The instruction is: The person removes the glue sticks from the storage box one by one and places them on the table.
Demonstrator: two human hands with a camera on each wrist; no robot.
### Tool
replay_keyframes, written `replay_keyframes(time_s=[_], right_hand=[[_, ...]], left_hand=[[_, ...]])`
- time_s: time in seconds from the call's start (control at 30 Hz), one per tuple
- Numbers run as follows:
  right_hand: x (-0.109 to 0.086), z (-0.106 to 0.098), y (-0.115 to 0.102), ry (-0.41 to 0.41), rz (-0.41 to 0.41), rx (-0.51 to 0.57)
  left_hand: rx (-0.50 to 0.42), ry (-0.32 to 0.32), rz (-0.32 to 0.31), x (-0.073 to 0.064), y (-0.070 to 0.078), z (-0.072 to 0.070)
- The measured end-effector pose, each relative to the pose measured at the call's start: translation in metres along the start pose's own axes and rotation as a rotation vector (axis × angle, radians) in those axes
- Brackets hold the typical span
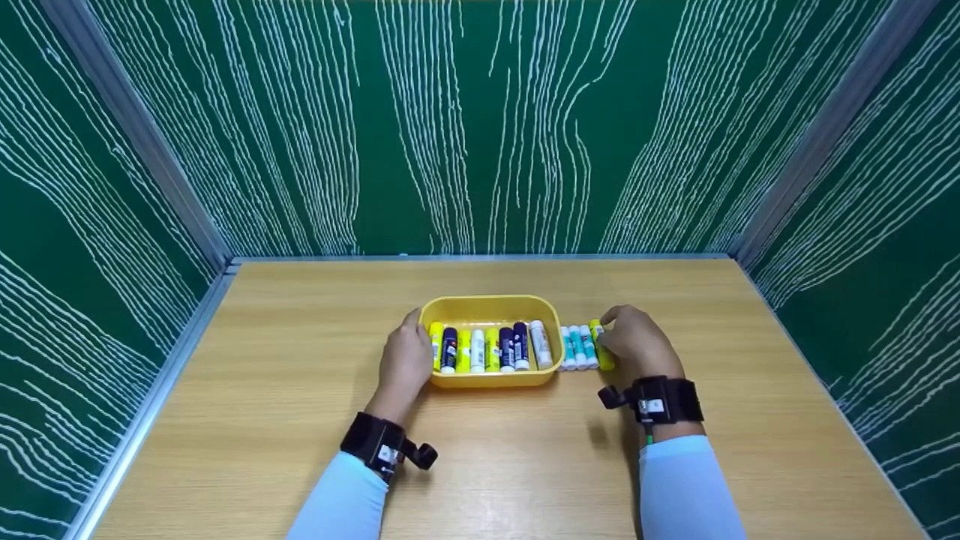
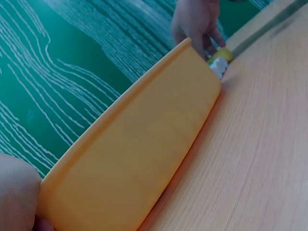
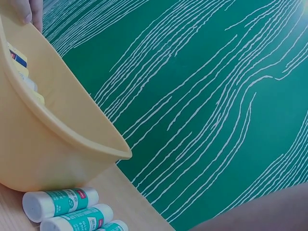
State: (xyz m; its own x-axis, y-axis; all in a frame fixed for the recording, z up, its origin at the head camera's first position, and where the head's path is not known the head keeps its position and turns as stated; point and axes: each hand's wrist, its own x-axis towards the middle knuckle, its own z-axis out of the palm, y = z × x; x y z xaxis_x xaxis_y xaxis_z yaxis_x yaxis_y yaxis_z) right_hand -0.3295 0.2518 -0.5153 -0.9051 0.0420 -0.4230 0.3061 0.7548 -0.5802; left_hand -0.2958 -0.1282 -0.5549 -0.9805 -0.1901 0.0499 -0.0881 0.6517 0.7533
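My left hand (image 1: 406, 358) grips the left end of a yellow plastic bin (image 1: 495, 380), which stands on the table. Inside the bin lies a row of several glue sticks, yellow, dark blue and white, such as a dark blue one (image 1: 449, 349). Against the bin's right side, white-and-teal glue sticks (image 3: 72, 201) lie side by side on the table. At the right end of that row is a yellow glue stick (image 1: 602, 346), with my right hand (image 1: 637, 341) pinching it from its right side; the fingertips are partly hidden in the head view.
The wooden table (image 1: 510, 465) is bounded by green walls (image 1: 480, 127) with white wavy lines at the back and both sides. Grey metal strips (image 1: 480, 258) run along its edges. Each wrist wears a black strap (image 1: 666, 400) with a camera.
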Motion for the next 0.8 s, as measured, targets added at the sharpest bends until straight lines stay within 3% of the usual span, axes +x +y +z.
replay_keyframes(time_s=[0.27, 0.47, 0.8], right_hand=[[0.0006, -0.0014, 0.0032, 0.008, 0.006, 0.02], [0.0027, -0.0019, 0.0053, 0.02, -0.042, -0.01], [0.0064, 0.0029, 0.0041, 0.009, -0.015, 0.018]], left_hand=[[0.011, 0.004, 0.004, 0.0006, -0.0009, 0.0001], [0.003, 0.014, 0.014, -0.0004, -0.0019, 0.0005], [0.001, 0.004, -0.004, -0.0005, -0.0004, 0.0002]])
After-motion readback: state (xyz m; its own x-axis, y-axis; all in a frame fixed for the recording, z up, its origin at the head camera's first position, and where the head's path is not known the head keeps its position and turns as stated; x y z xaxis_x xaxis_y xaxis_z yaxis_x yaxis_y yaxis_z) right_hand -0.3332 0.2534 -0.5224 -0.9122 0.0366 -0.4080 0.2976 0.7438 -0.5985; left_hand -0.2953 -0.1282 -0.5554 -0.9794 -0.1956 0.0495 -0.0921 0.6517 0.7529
